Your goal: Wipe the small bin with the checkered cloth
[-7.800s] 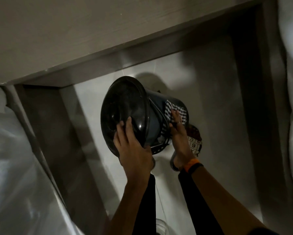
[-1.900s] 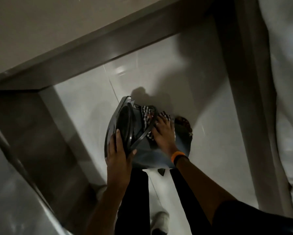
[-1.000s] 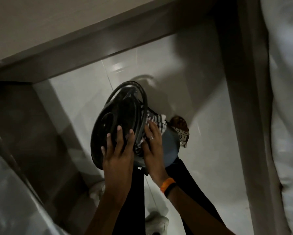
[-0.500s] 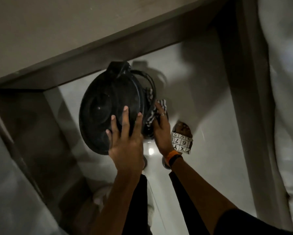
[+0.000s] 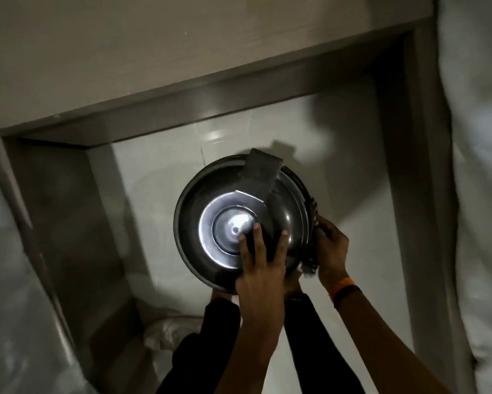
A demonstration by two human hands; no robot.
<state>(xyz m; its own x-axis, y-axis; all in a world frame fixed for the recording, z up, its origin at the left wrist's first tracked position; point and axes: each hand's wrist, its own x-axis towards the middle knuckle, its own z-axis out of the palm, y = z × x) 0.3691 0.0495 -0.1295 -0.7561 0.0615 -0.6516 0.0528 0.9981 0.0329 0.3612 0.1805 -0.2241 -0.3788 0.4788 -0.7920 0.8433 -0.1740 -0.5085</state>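
The small dark bin (image 5: 210, 223) is held up above the floor with its round shiny lid facing me; a flat dark pedal or hinge tab sticks out at its top. My left hand (image 5: 260, 268) presses flat on the lid's lower right, fingers spread, steadying it. My right hand (image 5: 331, 248) is at the bin's right side, pressed on the checkered cloth (image 5: 313, 223), of which only a thin dark edge shows between hand and bin. The bin's body is hidden behind the lid.
Pale glossy floor tiles (image 5: 159, 172) lie below, boxed in by a grey ledge at the back and grey walls left and right. White bedding or curtain (image 5: 483, 194) hangs at the right. My dark trouser legs and a pale shoe (image 5: 168, 331) are below the bin.
The bin has turned so its lid faces me squarely and has shifted right. My right hand with the cloth has slid round to the bin's right side; the patterned slipper is out of sight.
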